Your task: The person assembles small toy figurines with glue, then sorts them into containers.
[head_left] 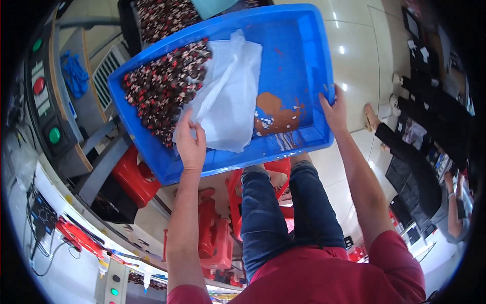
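Note:
A large blue plastic tray [288, 40] lies tilted in front of me. Its left part holds a heap of small dark brown, red and pale pieces [164, 88]. Beside the heap, a crumpled white translucent sheet [230, 101] covers the middle of the tray. My left hand [192, 147] is over the sheet's lower left edge, next to the pieces, with thumb and forefinger apart; whether it touches the sheet is hard to see. On the tray's right rim, my right hand [335, 114] grips with the thumb inside and fingers at the outer side.
Behind the tray stands a dark container [167, 20] with similar pieces. Red plastic stools [136, 175] are below at the left. A control panel with buttons [43, 96] runs along the left side. Another person's legs [405, 152] show at the right, on the tiled floor.

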Motion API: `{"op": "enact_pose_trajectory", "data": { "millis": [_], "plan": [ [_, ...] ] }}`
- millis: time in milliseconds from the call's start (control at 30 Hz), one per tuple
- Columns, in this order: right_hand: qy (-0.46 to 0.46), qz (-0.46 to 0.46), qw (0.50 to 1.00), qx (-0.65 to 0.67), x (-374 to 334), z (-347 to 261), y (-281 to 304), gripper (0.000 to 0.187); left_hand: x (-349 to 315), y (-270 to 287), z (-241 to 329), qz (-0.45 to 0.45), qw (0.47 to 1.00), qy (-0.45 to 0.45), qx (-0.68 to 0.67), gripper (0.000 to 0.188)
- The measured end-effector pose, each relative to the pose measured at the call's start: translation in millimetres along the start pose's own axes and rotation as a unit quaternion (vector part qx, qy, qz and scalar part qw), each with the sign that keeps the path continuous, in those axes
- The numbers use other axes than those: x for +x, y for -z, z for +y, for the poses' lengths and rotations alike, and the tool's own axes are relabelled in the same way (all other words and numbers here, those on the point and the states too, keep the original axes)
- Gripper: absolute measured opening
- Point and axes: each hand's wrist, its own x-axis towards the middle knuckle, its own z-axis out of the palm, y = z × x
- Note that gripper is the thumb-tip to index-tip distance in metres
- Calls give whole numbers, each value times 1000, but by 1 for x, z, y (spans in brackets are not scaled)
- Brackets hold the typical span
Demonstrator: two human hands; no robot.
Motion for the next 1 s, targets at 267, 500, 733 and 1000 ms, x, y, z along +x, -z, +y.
{"op": "enact_pose_trajectory", "data": {
  "millis": [267, 500, 733, 1000],
  "plan": [
    [-68, -112, 987, 98, -45, -75, -132, 53, 31, -1, -39, 62, 984, -47, 161, 88],
    [-203, -219, 954, 34, -33, -69, -258, 62, 25, -9, -116, -56, 932, -16, 357, 66],
    [-124, -245, 952, 134, -48, -53, -261, 40, -3, -30, -78, -174, 934, -27, 312, 44],
    [-39, -241, 969, 30, -10, -86, -227, 34, -6, -6, -25, -94, 973, 26, 210, 83]
  ]
}}
